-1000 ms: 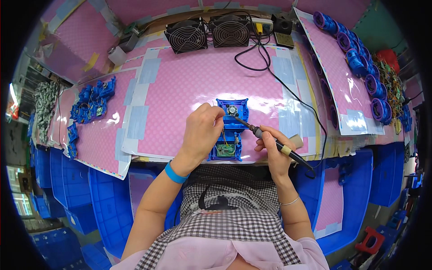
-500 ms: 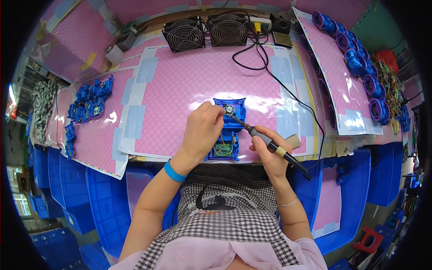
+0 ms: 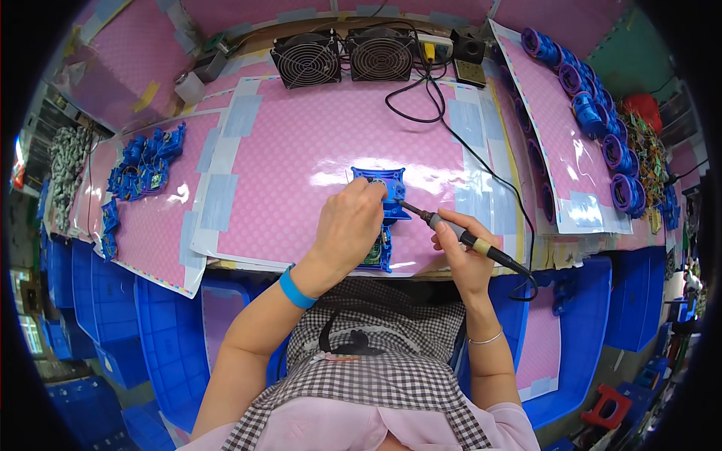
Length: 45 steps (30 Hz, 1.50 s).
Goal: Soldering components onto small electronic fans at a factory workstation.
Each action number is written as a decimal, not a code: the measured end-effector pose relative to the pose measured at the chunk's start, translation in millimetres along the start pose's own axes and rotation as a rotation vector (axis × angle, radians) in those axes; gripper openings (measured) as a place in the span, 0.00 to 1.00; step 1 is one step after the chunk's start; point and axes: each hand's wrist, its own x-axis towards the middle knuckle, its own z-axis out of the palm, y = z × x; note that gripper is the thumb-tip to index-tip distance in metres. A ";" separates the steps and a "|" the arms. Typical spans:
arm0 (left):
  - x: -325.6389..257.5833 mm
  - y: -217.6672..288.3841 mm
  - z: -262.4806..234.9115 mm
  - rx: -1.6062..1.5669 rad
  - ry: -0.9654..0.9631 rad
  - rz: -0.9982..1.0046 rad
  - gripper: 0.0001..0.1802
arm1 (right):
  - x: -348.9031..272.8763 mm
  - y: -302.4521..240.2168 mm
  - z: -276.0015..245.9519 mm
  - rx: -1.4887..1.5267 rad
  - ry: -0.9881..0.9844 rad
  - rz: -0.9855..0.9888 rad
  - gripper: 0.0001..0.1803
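My left hand (image 3: 350, 225) is over the upper blue plastic housing (image 3: 395, 213), its fingers pressed together inside it. Whatever they pinch is hidden from sight. In my right hand (image 3: 468, 264) is a soldering iron (image 3: 434, 219), gripped like a pen. Its tip points left and touches or nearly touches the housing's right side, beside my left fingertips. Just below, nearer to me, lies a second blue housing half with a green circuit board (image 3: 374, 257), partly covered by my left hand.
Two black fans (image 3: 307, 64) stand at the back, by a soldering iron stand (image 3: 470, 69). The iron's black cord (image 3: 496, 180) runs along the right. Blue housings with wires (image 3: 147, 165) lie at left; round blue-purple parts (image 3: 618, 154) line a raised board at right.
My left hand has moved slightly right and forward, covering more of the upper housing and its round part. The iron's tip has shifted to the right and slightly nearer me.
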 end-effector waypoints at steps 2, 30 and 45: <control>1.6 0.4 2.5 -0.006 0.020 -0.005 0.06 | -1.0 1.6 1.5 0.016 0.014 0.010 0.12; 0.8 -15.2 -30.8 -0.241 0.141 0.078 0.10 | 2.5 9.9 0.5 0.001 0.092 -0.024 0.10; -5.1 -20.3 -2.5 0.045 0.054 -0.183 0.15 | 3.8 4.4 2.1 0.087 0.076 0.004 0.10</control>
